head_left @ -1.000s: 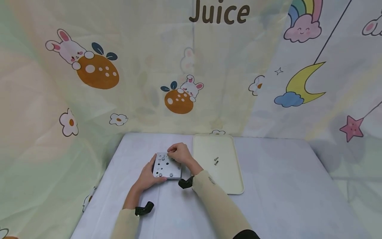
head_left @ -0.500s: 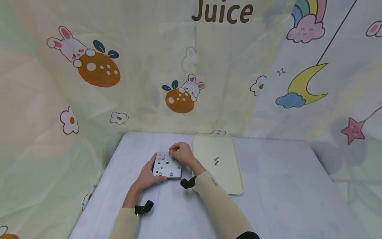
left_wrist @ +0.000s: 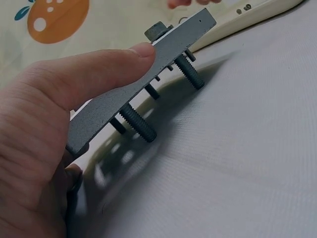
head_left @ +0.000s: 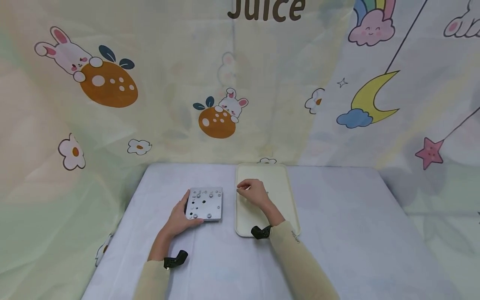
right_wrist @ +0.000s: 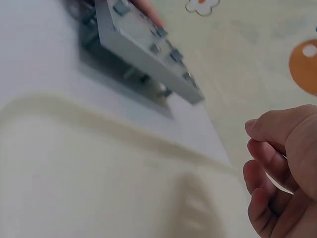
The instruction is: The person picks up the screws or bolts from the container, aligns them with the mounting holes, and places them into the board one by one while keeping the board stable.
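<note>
The left hand [left_wrist: 44, 148] grips a flat grey metal plate [left_wrist: 143, 74] by its near edge — thumb on top, plate tilted up off the white cloth-covered table [left_wrist: 237, 163]. Threaded bolts [left_wrist: 138, 124] poke out beneath the plate. Beyond the plate's far corner lies a cream plastic tray [left_wrist: 247, 15].

The head view looks forward and down from well above the metal plate [head_left: 204, 203]. The left wrist camera sits low, close against that plate's edge, facing the tray [left_wrist: 247, 15]. The right wrist camera hovers just over the tray, facing back toward the plate
</note>
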Demonstrator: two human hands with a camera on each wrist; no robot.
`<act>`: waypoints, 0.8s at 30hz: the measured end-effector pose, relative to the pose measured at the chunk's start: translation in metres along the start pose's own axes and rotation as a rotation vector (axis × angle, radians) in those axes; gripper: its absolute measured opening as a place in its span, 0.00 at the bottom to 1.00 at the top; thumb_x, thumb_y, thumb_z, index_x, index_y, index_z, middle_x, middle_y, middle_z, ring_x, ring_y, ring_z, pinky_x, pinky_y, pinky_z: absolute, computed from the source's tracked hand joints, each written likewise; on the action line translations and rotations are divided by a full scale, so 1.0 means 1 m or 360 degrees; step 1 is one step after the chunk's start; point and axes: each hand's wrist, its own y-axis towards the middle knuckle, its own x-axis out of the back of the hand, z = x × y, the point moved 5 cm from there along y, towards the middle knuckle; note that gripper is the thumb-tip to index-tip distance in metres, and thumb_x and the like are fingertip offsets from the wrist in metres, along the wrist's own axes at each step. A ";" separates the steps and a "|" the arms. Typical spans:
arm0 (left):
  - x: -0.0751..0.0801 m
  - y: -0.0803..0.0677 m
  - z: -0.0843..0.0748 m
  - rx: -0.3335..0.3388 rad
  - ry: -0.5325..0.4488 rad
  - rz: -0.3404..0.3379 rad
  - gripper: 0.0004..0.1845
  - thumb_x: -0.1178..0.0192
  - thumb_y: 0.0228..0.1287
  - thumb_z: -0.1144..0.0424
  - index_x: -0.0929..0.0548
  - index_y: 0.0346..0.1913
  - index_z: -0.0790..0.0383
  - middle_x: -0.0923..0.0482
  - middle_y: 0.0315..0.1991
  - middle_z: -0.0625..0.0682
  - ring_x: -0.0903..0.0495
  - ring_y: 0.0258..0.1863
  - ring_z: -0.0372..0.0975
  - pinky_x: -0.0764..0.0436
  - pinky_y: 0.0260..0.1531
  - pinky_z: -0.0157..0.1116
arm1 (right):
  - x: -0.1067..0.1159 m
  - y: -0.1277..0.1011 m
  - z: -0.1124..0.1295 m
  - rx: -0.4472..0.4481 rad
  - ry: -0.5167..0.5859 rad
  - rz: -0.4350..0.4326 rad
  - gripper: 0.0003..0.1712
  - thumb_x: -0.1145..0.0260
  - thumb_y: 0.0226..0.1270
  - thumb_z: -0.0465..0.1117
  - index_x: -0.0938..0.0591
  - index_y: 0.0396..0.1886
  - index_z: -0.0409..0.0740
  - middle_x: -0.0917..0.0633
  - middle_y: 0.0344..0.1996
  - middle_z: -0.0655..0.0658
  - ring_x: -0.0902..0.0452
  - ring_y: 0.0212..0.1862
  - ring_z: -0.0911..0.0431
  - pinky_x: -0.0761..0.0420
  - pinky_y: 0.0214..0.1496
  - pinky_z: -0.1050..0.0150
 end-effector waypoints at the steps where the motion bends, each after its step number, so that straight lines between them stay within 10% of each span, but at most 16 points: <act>1: 0.000 0.000 0.001 0.0002 -0.0003 -0.0002 0.70 0.21 0.36 0.42 0.56 0.78 0.55 0.46 0.74 0.59 0.43 0.70 0.54 0.45 0.67 0.57 | 0.006 -0.003 -0.004 -0.0017 0.0000 -0.0013 0.06 0.30 0.61 0.37 0.12 0.37 0.41 0.15 0.28 0.50 0.23 0.31 0.56 0.24 0.28 0.65; 15: 0.001 -0.010 0.007 0.0023 0.0039 -0.0020 0.70 0.21 0.36 0.42 0.56 0.78 0.56 0.45 0.74 0.60 0.41 0.68 0.56 0.43 0.65 0.59 | 0.053 -0.037 -0.059 -0.0243 -0.0079 -0.0186 0.04 0.28 0.60 0.38 0.12 0.35 0.43 0.17 0.27 0.50 0.23 0.33 0.55 0.25 0.28 0.63; 24: -0.003 -0.005 0.002 -0.0021 0.0038 -0.0021 0.70 0.22 0.37 0.41 0.57 0.78 0.56 0.45 0.73 0.60 0.39 0.66 0.54 0.42 0.65 0.58 | 0.059 -0.055 -0.075 -0.0223 -0.0030 -0.0060 0.05 0.30 0.60 0.33 0.12 0.32 0.47 0.13 0.37 0.51 0.23 0.32 0.57 0.23 0.35 0.62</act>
